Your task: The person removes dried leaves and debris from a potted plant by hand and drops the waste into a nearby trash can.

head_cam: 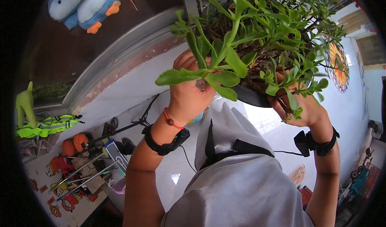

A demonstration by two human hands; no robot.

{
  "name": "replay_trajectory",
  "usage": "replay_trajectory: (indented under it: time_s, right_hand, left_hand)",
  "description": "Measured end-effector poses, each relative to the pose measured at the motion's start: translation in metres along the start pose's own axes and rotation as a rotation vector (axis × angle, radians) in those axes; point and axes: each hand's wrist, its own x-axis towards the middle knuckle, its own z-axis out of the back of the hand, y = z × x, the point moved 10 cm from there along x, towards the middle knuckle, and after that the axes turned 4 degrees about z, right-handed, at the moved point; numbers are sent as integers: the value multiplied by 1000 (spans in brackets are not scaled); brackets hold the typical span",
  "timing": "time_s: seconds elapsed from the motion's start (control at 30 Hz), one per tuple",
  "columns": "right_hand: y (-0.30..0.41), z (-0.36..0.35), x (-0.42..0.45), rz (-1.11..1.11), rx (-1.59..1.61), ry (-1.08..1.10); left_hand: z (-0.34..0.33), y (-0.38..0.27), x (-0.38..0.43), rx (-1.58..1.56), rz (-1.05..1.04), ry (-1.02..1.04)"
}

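Note:
A bushy green succulent plant [238, 55] with toothed leaves fills the top of the head view, growing in a dark round pot [253, 96] whose edge shows beneath the stems. My left hand [193, 91] is at the plant's left side, its fingers bent close to a leafy stem; leaves cover the fingertips. At the right, my right hand [297, 106] is against the pot's rim among the lower stems, its fingers partly hidden by foliage. Both wrists wear black straps, and a red beaded cord circles the left wrist.
A dark window with a pale sill [126, 50] lies at upper left, with a blue plush penguin [86, 5] by it. Below left are a reflective green vest [49, 126], a basketball [80, 142], shoes and mops [87, 174]. A sunflower decoration [337, 64] hangs at right.

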Motion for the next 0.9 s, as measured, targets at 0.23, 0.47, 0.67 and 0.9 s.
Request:
replay_trajectory:
  time_s: [0.23,0.47,0.67,0.9]
  right_hand:
    - [-16,7,-14,-148,57,35]
    - [-1,14,1,-86,135,-83]
    - [5,14,9,-32,152,-59]
    - [5,6,12,99,3,11]
  left_hand:
    - [6,-14,-3,30,-57,-172]
    - [14,-14,-17,140,39,-306]
    - [16,-16,-21,96,110,-344]
    - [3,-18,-16,112,33,-231]
